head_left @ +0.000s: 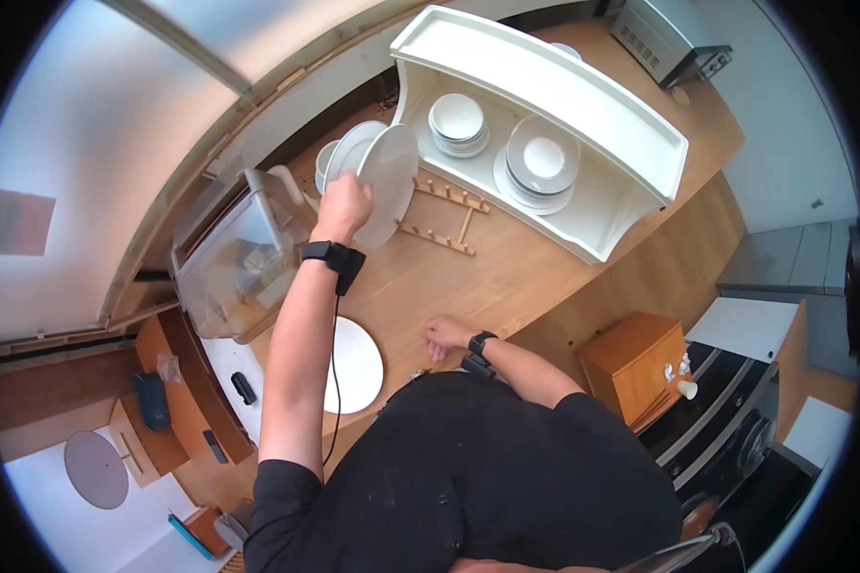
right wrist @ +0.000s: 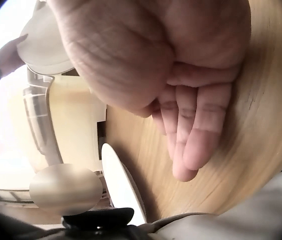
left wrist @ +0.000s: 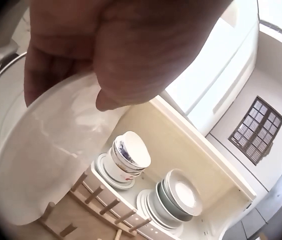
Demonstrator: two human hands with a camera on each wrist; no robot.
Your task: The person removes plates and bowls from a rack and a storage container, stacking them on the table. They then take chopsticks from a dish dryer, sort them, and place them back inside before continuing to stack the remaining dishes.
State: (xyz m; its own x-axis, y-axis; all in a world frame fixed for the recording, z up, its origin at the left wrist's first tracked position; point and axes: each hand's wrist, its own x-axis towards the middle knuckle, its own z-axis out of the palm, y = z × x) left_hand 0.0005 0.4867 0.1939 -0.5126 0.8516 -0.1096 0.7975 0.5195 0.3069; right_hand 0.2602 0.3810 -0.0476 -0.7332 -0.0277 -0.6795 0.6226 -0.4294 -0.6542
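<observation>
My left hand (head_left: 346, 202) pinches a white plate (head_left: 392, 177) by its rim, thumb on one face and fingers on the other. In the left wrist view the plate (left wrist: 51, 155) stands steeply tilted over the wooden pegged dish rack (head_left: 463, 202), covering part of it. Behind it is another round white plate (head_left: 350, 143), close to the left hand. Near the table's front edge my right hand (head_left: 446, 337) holds nothing, its fingers (right wrist: 201, 130) loosely bent over the wood. A large white plate (head_left: 358, 368) lies left of that hand.
A white shelf unit (head_left: 545, 72) stands at the back, with stacked bowls (head_left: 457, 119) and stacked plates (head_left: 543, 167) inside. Left of the rack is a clear lidded bin (head_left: 244, 263). Behind the right arm stands a wooden box (head_left: 631, 358); a grey appliance (head_left: 664, 43) sits far right.
</observation>
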